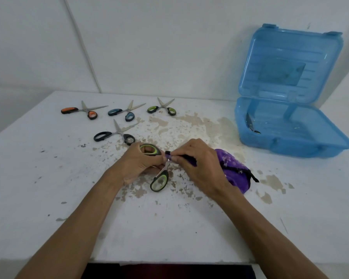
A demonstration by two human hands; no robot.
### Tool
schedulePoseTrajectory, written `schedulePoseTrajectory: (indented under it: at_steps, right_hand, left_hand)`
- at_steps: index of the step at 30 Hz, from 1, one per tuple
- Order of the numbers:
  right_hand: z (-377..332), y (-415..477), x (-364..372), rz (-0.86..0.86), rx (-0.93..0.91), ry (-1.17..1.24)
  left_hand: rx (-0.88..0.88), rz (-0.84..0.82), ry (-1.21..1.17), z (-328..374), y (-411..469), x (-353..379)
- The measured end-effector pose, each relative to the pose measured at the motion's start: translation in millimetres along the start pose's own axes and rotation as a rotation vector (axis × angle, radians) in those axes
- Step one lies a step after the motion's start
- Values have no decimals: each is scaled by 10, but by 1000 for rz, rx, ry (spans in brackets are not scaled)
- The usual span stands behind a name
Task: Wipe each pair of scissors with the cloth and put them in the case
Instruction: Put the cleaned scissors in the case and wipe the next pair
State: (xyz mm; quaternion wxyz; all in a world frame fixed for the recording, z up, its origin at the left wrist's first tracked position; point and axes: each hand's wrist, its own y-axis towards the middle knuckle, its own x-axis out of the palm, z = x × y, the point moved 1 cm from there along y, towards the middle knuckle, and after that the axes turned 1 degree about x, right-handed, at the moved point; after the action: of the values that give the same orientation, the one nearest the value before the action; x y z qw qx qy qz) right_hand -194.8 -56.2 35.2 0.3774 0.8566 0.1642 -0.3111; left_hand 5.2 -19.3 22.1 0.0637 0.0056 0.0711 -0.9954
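My left hand [138, 164] grips a pair of green-and-black scissors [159, 181] by the upper handle loop; the lower loop hangs free below. My right hand [197, 164] pinches the purple cloth [234, 170] around the blades near the pivot, so the blades are hidden. Four more pairs lie spread open at the back left: orange [83, 111], blue [125, 112], green [163, 109] and black [115, 134]. The open blue plastic case [290, 125] stands at the right with a dark item [251, 124] inside.
The white table [48, 178] has chipped, flaking paint around the middle. White walls stand close behind it. The case lid [290, 63] leans upright against the wall. The table's front edge runs just below my forearms.
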Motion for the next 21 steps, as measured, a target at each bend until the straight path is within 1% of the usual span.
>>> schedulePoseTrajectory:
  at_steps: [1, 3, 7, 9, 10, 11, 14, 15, 17, 21]
  right_hand:
    - [-1, 12, 36, 3, -2, -19]
    - [38, 51, 37, 63, 52, -26]
    - [224, 118, -120, 250, 198, -64]
    - [213, 93, -189, 343, 214, -26]
    - [161, 68, -195, 348, 177, 0]
    - [90, 40, -174, 306, 119, 20]
    - [-47, -26, -7, 63, -34, -10]
    - [-42, -24, 32, 30, -43, -34]
    - [2, 1, 48, 70, 2, -64]
    - [109, 78, 2, 228, 130, -129]
  left_hand:
    - [36, -3, 14, 5, -16, 6]
    - [74, -15, 39, 5, -27, 2]
    - [55, -46, 53, -13, -32, -6]
    - [63, -47, 41, -7, -33, 10]
    - [71, -47, 30, 0, -35, 25]
    - [80, -46, 24, 13, -39, 38]
    - [105, -37, 27, 43, -57, 64]
    - [113, -31, 35, 46, -64, 64]
    - [125, -30, 54, 52, -76, 59]
    - [116, -41, 72, 41, -73, 73]
